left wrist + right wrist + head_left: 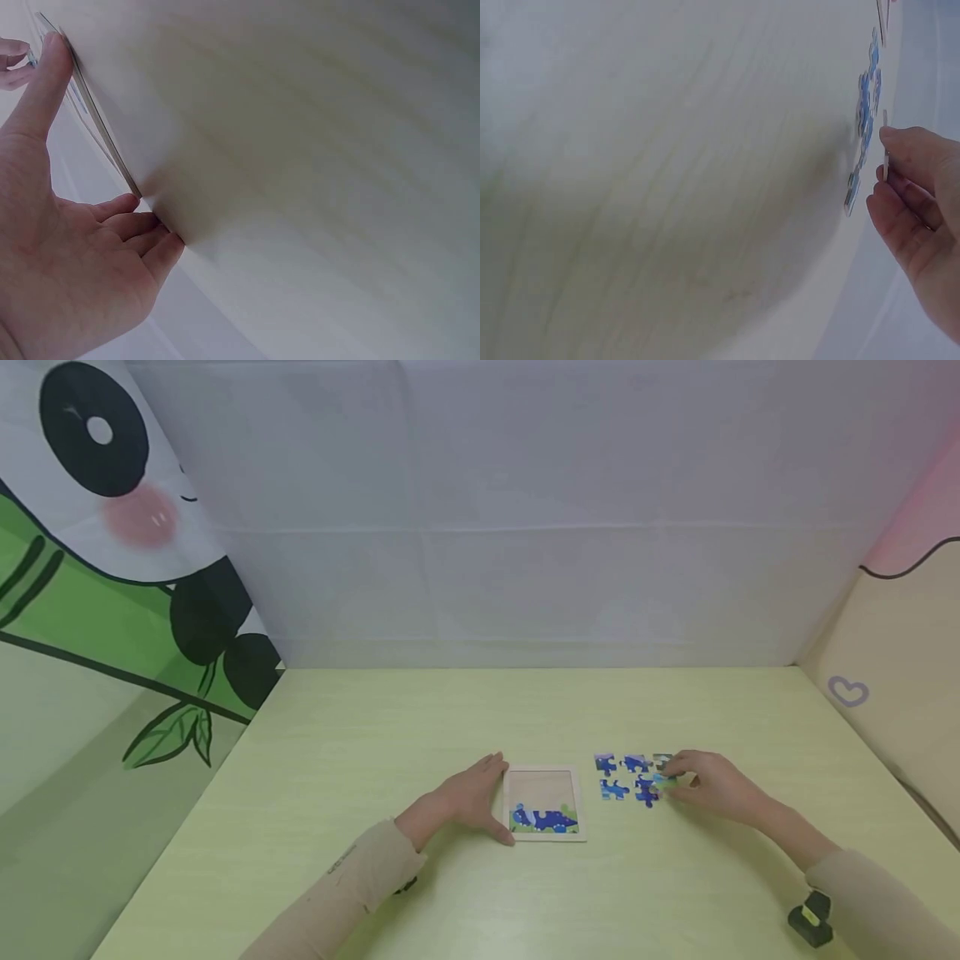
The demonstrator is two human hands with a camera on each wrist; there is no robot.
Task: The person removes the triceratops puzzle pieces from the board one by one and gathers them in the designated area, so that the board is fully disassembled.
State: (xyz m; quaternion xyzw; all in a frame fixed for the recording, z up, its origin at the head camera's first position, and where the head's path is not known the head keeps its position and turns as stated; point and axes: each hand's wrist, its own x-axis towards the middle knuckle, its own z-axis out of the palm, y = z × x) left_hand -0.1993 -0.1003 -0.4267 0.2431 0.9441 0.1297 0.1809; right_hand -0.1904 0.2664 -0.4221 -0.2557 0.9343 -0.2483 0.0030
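Note:
A square puzzle tray (544,767) with a pale wooden rim lies flat on the table. Along its near side sit blue and green dinosaur pieces (546,820), while bare board shows above them. My left hand (472,793) rests against the tray's left side, thumb (45,86) at the near corner and fingers (127,225) extended toward the far one. To the right of the tray, my right hand (716,787) pinches a thin puzzle piece (886,161) between thumb and fingers. That piece is held just above the loose ones, seen nearly edge-on in the right wrist view.
Several loose blue puzzle pieces (614,790) lie in two rough rows between tray and right hand. The pale table (337,718) ends at a white cloth backdrop (540,593). Printed panels (150,652) stand at the left and right sides.

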